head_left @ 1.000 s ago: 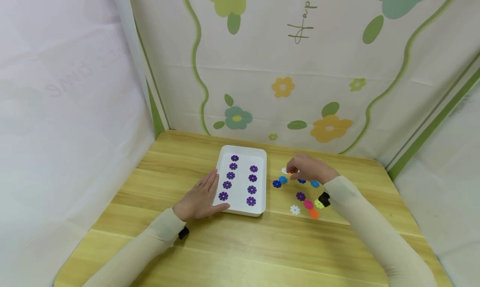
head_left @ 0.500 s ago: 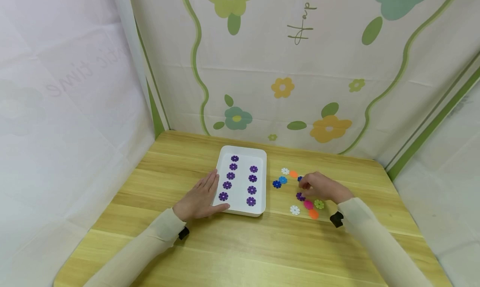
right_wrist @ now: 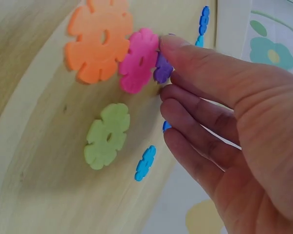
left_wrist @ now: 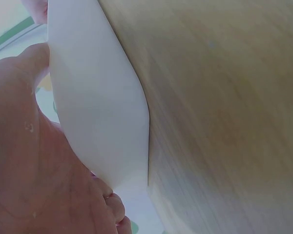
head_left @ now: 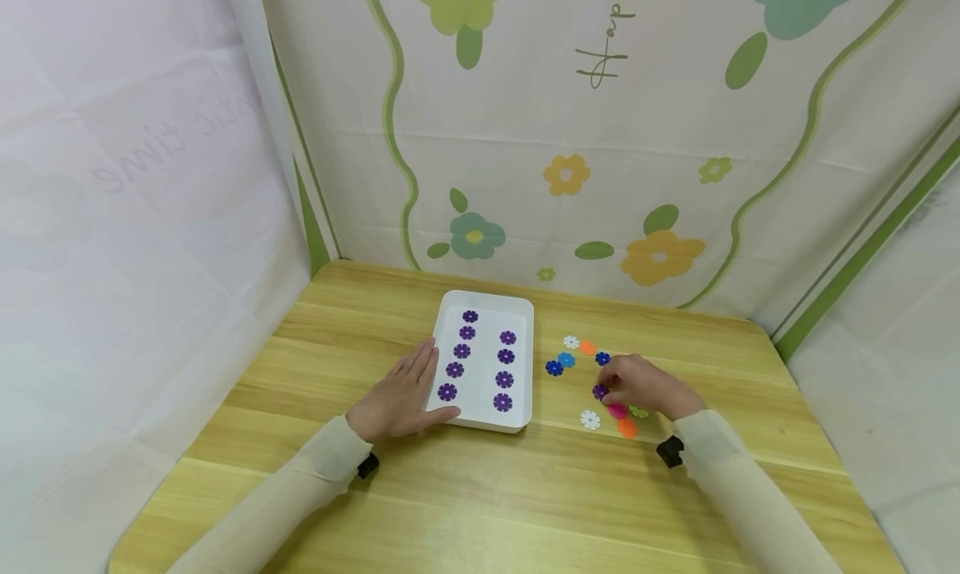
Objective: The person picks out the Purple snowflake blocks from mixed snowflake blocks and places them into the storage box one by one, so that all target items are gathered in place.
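Observation:
My left hand (head_left: 397, 395) lies with straight fingers along the left side of a white tray (head_left: 480, 416), thumb over its near corner. In the left wrist view the fingers touch the rim of the tray (left_wrist: 97, 97). Two columns of purple snowflake discs (head_left: 462, 351) lie inside the tray. Right of the tray, my right hand (head_left: 648, 388) pinches the edge of another purple snowflake disc (head_left: 600, 392) with thumb and forefinger. Just beside the fingertips in the right wrist view are a pink disc (right_wrist: 139, 61) and an orange disc (right_wrist: 100, 41).
Around the right hand lie a yellow-green disc (right_wrist: 107, 136), a light blue disc (right_wrist: 145, 163) and a white disc (head_left: 590, 420). Farther back are dark blue (head_left: 554, 368), orange (head_left: 588, 348) and white (head_left: 572, 341) discs. A printed curtain (head_left: 510, 199) stands behind the wooden table (head_left: 465, 507).
My right hand has come from the back discs toward the front, over the purple disc, and its fingers have closed in on it. The left hand and tray have stayed put.

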`<state>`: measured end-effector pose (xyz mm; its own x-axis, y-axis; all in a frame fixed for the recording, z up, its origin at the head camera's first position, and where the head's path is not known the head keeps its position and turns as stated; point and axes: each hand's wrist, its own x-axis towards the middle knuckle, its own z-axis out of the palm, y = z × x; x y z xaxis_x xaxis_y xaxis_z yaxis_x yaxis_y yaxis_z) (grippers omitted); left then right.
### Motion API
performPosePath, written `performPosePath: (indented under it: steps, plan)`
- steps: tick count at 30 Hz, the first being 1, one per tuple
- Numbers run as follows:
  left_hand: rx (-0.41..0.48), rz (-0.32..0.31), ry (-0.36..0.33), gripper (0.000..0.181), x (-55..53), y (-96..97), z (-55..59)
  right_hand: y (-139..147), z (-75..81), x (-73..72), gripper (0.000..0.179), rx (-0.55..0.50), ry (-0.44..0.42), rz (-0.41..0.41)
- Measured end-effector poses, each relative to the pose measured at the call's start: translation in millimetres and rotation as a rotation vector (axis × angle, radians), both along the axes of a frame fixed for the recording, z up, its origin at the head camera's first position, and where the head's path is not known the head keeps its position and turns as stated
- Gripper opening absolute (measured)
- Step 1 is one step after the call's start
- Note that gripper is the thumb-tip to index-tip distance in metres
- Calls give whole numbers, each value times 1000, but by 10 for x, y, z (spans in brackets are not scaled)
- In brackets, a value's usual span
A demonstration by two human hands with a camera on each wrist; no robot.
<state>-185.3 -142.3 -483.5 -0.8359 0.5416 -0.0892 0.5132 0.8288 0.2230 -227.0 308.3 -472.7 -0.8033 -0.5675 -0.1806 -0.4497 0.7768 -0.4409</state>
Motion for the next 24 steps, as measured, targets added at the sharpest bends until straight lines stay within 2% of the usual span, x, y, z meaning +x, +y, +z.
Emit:
performPosePath:
  steps: [9, 15, 24]
  plan:
    - [3, 3, -2, 110, 3, 1, 15, -43, 12, -51, 7, 16, -14, -7]
    - [-3, 8, -25, 110, 2, 6, 25, -46, 59, -104, 10, 6, -56, -55]
    - [23, 9, 9, 113, -35, -27, -111, 50, 126, -256, 8, -27, -97, -28]
